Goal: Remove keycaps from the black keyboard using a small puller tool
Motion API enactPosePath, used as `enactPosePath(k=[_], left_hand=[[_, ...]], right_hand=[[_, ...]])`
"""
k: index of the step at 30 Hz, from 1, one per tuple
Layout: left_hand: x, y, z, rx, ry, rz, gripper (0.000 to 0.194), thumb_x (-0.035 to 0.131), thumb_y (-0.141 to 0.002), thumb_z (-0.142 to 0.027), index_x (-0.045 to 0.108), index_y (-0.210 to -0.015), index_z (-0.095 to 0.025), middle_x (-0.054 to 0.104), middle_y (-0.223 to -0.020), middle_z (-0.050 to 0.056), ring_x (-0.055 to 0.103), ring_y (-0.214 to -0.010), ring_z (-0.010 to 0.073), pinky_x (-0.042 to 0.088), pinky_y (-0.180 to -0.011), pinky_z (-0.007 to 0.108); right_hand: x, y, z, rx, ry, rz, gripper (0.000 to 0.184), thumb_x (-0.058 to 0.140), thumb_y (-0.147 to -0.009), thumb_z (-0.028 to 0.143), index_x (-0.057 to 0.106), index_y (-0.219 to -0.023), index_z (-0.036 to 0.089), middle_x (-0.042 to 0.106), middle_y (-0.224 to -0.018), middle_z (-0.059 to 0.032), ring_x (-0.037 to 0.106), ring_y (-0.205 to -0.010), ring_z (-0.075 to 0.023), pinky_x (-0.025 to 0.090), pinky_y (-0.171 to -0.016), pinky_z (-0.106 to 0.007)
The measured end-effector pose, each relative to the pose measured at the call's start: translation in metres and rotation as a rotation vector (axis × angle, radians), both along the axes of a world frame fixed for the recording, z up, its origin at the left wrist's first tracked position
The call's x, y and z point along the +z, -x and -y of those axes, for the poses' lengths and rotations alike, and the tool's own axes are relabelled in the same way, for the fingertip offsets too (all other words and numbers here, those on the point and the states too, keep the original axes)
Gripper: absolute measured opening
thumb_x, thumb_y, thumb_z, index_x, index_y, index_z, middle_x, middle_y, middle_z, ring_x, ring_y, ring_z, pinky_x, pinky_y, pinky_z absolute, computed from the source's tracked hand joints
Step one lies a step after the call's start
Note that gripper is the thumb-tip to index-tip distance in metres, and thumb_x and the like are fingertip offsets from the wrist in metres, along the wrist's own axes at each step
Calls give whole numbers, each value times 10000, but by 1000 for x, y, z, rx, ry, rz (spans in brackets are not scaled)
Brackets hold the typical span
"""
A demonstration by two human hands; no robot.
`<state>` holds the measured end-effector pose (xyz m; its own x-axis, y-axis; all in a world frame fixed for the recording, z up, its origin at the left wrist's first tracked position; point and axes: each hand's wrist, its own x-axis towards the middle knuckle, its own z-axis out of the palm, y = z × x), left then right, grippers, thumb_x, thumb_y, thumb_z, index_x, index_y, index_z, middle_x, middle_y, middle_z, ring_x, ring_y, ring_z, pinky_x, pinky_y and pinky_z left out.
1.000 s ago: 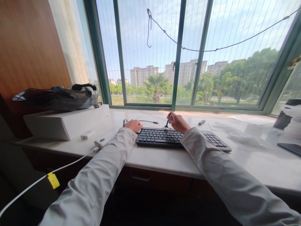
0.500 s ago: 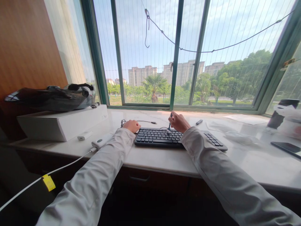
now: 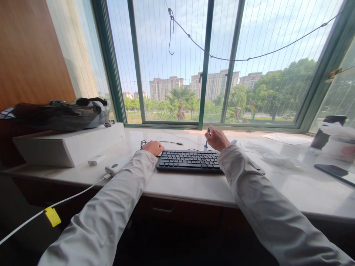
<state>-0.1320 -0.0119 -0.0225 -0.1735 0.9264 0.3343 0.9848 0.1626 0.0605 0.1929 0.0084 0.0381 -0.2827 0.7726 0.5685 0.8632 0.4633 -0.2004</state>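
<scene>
A black keyboard (image 3: 191, 161) lies on the pale marble sill (image 3: 194, 186) in front of the window. My left hand (image 3: 153, 147) rests curled in a loose fist at the keyboard's far left corner, touching its edge, with nothing visible in it. My right hand (image 3: 217, 138) is closed around a thin dark tool with a blue tip (image 3: 206, 139), held upright just behind the keyboard's far edge, right of centre. A thin black cable (image 3: 169, 142) runs along the sill behind the keyboard.
A white box (image 3: 69, 144) with a dark bag (image 3: 58, 114) on top stands at the left. Before it lie a small white adapter (image 3: 96, 160) and a white device (image 3: 118, 164) on a cable. At right: a phone (image 3: 331, 170), a dark cup (image 3: 323, 135), papers (image 3: 287, 138).
My right hand has carried the thin tool to the right along the keyboard's back edge and lifted it slightly. My left hand has stayed at the left corner. The view has shifted a little.
</scene>
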Motion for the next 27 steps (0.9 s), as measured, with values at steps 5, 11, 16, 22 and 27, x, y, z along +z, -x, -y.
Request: enactPosePath(k=[5, 11, 16, 22, 27], left_hand=[[2, -2, 2, 6, 23, 10, 346, 453, -777, -432, 759, -802, -274, 733, -954, 75, 655, -918, 263, 478, -771, 323], [5, -2, 4, -3, 32, 20, 342, 455, -771, -439, 754, -829, -285, 731, -953, 71, 654, -918, 263, 474, -760, 319], [6, -2, 3, 20, 50, 24, 336, 464, -763, -448, 752, -824, -287, 728, -968, 74, 652, -922, 264, 476, -754, 316], [6, -3, 4, 21, 52, 24, 340, 464, -766, -445, 756, -836, -286, 729, -972, 79, 653, -935, 270, 481, -762, 319], [6, -2, 5, 5, 49, 12, 337, 455, -771, -435, 752, -816, -282, 732, -956, 74, 654, -933, 267, 481, -762, 316]], right_hand=[[2, -20, -11, -130, 32, -132, 257, 377, -940, 273, 520, -1065, 99, 670, -740, -126, 618, -770, -256, 416, -665, -325], [-8, -23, -12, -142, 147, -138, 247, 413, -945, 267, 526, -1081, 94, 683, -789, -144, 648, -788, -247, 452, -690, -317], [-10, -22, -13, -158, 204, -107, 253, 426, -941, 278, 539, -1068, 91, 691, -809, -150, 652, -751, -220, 451, -671, -290], [-4, -24, -10, -119, 295, -43, 241, 408, -932, 269, 573, -1004, 109, 666, -637, -76, 617, -585, -175, 431, -633, -282], [3, -29, -8, -115, 311, -38, 273, 389, -920, 287, 603, -945, 118, 672, -658, -96, 620, -615, -196, 423, -610, -303]])
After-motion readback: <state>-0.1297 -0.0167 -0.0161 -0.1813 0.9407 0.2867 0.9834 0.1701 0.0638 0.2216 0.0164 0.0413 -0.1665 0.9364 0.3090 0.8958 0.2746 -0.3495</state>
